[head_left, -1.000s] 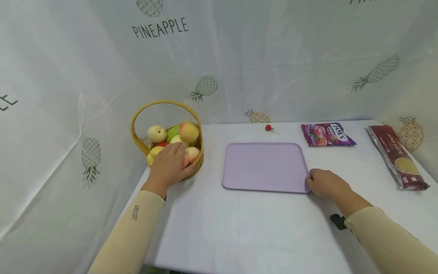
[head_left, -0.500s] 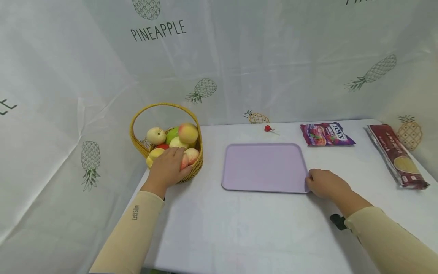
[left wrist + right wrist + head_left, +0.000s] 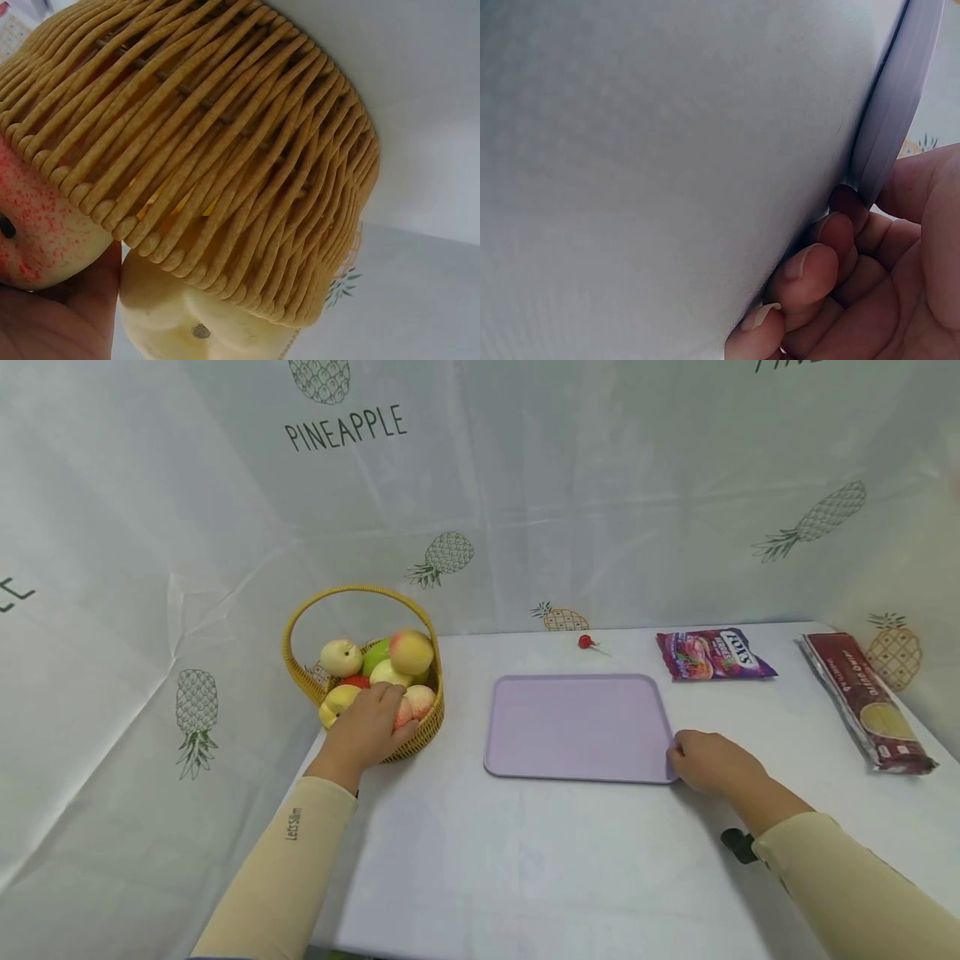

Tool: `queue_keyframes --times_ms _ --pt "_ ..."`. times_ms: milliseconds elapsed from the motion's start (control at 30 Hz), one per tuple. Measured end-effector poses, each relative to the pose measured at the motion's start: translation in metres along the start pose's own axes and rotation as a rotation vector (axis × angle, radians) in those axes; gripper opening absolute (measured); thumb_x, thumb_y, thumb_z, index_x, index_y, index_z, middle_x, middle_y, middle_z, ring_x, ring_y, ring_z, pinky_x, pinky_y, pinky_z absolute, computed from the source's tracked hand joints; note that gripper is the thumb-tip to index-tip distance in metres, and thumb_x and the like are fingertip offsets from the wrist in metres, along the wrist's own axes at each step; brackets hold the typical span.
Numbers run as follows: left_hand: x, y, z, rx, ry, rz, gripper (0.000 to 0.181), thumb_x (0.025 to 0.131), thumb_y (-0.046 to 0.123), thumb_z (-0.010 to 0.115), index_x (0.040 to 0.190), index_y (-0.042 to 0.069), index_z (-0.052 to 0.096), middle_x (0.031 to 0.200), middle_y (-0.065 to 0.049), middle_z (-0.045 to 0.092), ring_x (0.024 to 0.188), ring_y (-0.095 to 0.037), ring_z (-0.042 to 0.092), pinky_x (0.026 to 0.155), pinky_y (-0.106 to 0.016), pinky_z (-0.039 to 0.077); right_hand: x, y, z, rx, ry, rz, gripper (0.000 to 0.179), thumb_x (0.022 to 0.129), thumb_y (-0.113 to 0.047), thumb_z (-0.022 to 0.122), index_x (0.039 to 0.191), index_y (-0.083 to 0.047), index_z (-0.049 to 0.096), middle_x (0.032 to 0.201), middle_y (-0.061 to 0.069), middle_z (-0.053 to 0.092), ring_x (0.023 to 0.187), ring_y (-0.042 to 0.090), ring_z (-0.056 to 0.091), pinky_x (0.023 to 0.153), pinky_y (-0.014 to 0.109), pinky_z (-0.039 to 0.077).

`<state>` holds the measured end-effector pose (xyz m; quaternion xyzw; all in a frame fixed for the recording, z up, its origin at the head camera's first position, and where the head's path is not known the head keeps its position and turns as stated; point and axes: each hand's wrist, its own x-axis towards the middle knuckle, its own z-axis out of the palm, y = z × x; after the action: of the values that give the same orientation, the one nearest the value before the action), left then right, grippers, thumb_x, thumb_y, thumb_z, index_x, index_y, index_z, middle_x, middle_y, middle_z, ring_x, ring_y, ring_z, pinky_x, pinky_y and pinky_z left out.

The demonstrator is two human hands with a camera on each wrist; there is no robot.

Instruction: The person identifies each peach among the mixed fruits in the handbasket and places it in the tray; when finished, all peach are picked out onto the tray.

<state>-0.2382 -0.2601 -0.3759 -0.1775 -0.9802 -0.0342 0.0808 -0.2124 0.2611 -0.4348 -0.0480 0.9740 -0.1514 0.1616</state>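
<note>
A wicker basket (image 3: 429,731) with an arched handle holds several fruits on the left of the table. My left hand (image 3: 363,727) reaches over its front rim, fingers bent over a red-speckled peach (image 3: 45,225). In the left wrist view that peach lies against my hand (image 3: 67,319), and a pale yellow fruit (image 3: 196,319) sits beside it. The fingertips are hidden among the fruit. A flat lilac tray (image 3: 577,727) lies mid-table. My right hand (image 3: 712,762) pinches its near right corner; in the right wrist view the thumb is over the tray's edge (image 3: 896,112), with fingertips beneath.
A red lollipop (image 3: 585,642) lies behind the tray. To its right are a purple Fox's candy bag (image 3: 712,655) and a long dark-red packet (image 3: 866,702). A white pineapple-print cloth (image 3: 600,510) hangs behind the table and at its sides.
The whole head view has shifted slightly. Both hands stay in place, the left at the fruit in the basket and the right at the tray's corner.
</note>
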Motion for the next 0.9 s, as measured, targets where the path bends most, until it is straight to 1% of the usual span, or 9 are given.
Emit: queue_keyframes --times_ms 133,267,433,533,700,900 --pt "0.0021 0.0000 0.0002 -0.011 -0.009 0.002 0.058 0.097 0.039 0.068 0.136 0.001 0.050 0.133 -0.018 0.056 0.124 -0.037 0.055 0.105 -0.053 0.049 -0.0005 0.0014 0.0006 0.001 0.006 -0.002 0.027 0.103 -0.027 0.049 0.102 -0.002 0.060 0.093 0.014 0.064 0.083 0.030 0.056 0.076 0.052 0.050" --pt "0.0027 -0.0005 -0.0003 -0.022 -0.003 0.002 0.054 0.095 0.035 0.067 0.133 0.000 0.051 0.131 -0.019 0.056 0.122 -0.037 0.056 0.104 -0.054 0.049 -0.0001 0.0015 0.0013 0.007 0.009 -0.004 0.026 0.103 -0.028 0.049 0.098 -0.005 0.059 0.090 0.012 0.063 0.082 0.029 0.055 0.074 0.049 0.048" --pt "0.0031 -0.0001 -0.0018 -0.039 0.004 -0.001 0.049 0.092 0.034 0.068 0.127 0.003 0.053 0.126 -0.016 0.056 0.116 -0.036 0.056 0.100 -0.053 0.051 0.0005 0.0014 0.0021 0.007 0.005 0.001 0.027 0.103 -0.027 0.049 0.102 -0.002 0.060 0.092 0.013 0.064 0.083 0.029 0.056 0.076 0.050 0.050" --pt "0.0040 -0.0006 -0.0023 -0.041 -0.005 -0.002 0.047 0.091 0.034 0.069 0.125 0.004 0.054 0.125 -0.015 0.057 0.117 -0.034 0.056 0.100 -0.051 0.051 0.0003 0.0011 0.0020 0.006 -0.002 0.007 0.028 0.103 -0.027 0.049 0.104 -0.001 0.060 0.094 0.014 0.064 0.084 0.030 0.056 0.076 0.051 0.050" --pt "0.0058 -0.0009 -0.0033 -0.038 -0.023 -0.007 0.047 0.090 0.031 0.068 0.126 0.003 0.055 0.128 -0.016 0.057 0.122 -0.034 0.055 0.104 -0.051 0.049 -0.0009 0.0002 0.0016 0.008 0.000 0.011 0.028 0.103 -0.028 0.049 0.103 -0.002 0.060 0.093 0.014 0.063 0.083 0.029 0.055 0.075 0.049 0.049" --pt "0.0064 -0.0001 -0.0040 -0.035 -0.012 0.003 0.048 0.090 0.031 0.069 0.127 0.004 0.055 0.128 -0.015 0.058 0.122 -0.033 0.055 0.104 -0.050 0.050 -0.0007 0.0000 0.0022 0.005 0.011 0.002 0.028 0.103 -0.028 0.049 0.102 -0.002 0.060 0.093 0.014 0.064 0.084 0.030 0.056 0.076 0.051 0.049"
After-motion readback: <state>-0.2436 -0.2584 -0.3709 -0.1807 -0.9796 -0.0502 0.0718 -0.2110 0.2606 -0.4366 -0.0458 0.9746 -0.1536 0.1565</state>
